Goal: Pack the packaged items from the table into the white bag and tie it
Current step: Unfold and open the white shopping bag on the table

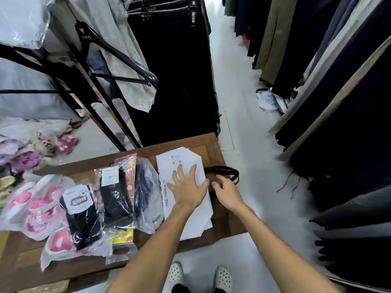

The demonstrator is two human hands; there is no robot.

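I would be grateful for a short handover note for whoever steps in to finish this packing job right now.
Left hand: open, palm flat on the white bag, holding nothing.
Right hand: fingers curled at the bag's right edge beside the dark handles; whether it grips anything is unclear.
The bag lies flat and unopened at the right end of the wooden table.
The packaged items lie in a row left of the bag, none inside it.
Done: nothing packed.
Left: open the bag, load every package, tie it.
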